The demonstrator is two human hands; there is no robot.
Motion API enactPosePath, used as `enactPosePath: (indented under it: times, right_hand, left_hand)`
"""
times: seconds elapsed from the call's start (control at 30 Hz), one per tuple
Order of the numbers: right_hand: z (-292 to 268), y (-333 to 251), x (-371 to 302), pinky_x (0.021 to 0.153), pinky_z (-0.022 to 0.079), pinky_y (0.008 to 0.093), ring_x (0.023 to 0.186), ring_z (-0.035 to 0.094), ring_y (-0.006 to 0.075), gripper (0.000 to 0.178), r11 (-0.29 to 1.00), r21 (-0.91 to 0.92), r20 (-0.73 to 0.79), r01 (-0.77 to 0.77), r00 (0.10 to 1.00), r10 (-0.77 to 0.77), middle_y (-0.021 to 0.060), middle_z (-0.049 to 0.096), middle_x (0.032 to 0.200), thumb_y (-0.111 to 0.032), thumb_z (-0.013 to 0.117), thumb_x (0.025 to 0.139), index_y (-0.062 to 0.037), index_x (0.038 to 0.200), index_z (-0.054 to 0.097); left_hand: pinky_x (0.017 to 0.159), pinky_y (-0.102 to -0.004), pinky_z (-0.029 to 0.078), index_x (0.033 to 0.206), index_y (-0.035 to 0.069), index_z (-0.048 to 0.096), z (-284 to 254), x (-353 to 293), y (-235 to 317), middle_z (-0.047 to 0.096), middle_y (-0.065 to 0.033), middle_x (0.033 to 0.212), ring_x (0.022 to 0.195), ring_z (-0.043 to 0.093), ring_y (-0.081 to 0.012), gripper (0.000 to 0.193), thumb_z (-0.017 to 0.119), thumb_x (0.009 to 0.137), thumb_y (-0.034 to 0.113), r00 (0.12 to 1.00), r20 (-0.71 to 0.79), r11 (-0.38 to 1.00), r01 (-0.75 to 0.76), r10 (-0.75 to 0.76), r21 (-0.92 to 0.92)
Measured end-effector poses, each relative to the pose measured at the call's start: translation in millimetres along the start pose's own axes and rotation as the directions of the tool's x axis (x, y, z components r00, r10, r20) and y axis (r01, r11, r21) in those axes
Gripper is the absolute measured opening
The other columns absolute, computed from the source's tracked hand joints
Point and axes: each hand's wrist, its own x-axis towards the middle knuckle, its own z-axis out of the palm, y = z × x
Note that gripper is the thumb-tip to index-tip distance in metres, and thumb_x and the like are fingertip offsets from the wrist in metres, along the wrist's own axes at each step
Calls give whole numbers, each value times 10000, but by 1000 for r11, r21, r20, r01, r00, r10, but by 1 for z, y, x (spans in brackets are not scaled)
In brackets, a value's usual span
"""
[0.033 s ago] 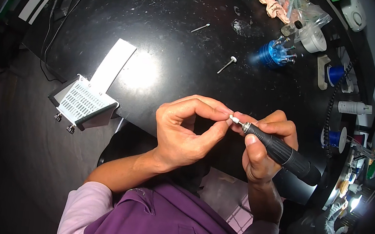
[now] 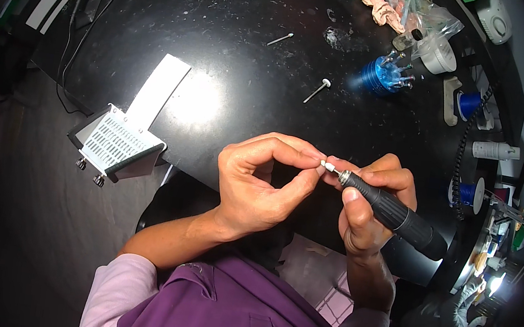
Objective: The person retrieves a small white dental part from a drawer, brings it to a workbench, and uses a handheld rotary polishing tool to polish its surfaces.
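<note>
My right hand (image 2: 377, 205) grips a black rotary handpiece (image 2: 400, 218), its metal nose tilted up toward the left. A short white grinding bit (image 2: 329, 168) sits at the end of its thin shank. Thumb and index finger of my left hand (image 2: 267, 177) pinch a tiny whitish piece (image 2: 323, 163) right at the bit's tip. It is mostly hidden by the fingertips, so I cannot tell its kind or whether it touches the bit. Farther off on the black bench (image 2: 235, 114) lie a shank with a white disc head (image 2: 316, 90) and a thinner shank with a small pale tip (image 2: 280, 39).
A blue holder with several upright burs (image 2: 385, 75) stands far right, near a white jar (image 2: 438, 58), a plastic bag (image 2: 421, 9) and a pinkish lump (image 2: 381, 8). Blue wire spools (image 2: 466, 194) line the right edge. A white perforated lamp-like fixture (image 2: 118, 141) occupies the left front.
</note>
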Motion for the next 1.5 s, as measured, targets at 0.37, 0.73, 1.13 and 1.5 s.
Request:
enactPosePath:
  times: [0.37,0.73,1.13,1.5]
  right_hand:
    - [0,0,0,805,646,425,862,725,322,227,1000,-16,6,3,1000,-3,117,525,901,84,618,808,47,1008,518]
    - [-1,1,1,818,645,442,851,723,317,227,1000,0,10,-13,1000,13,113,516,891,81,615,803,48,1003,513]
    - [-1,0,0,814,647,438,856,723,326,232,999,19,13,-30,999,30,114,513,892,90,613,802,50,1006,509]
    - [-2,-1,0,806,647,440,857,724,333,226,998,49,-8,-49,999,49,112,513,883,89,608,802,50,1001,509]
  left_hand:
    - [799,-319,588,895,-46,677,0,0,-1,704,-190,964,888,710,-212,130,706,820,-147,1000,1,1000,-4,4,-12]
    - [797,-311,582,892,-47,681,0,-1,-1,708,-188,963,887,708,-205,128,716,811,-140,1000,-12,1000,0,0,13]
    - [817,-317,578,899,-43,680,-1,-1,1,712,-187,965,901,710,-211,144,718,803,-144,1000,-4,1000,0,0,18]
    - [814,-314,579,891,-41,685,-1,0,2,716,-185,957,905,713,-217,163,726,782,-155,1000,1,1000,-5,5,29]
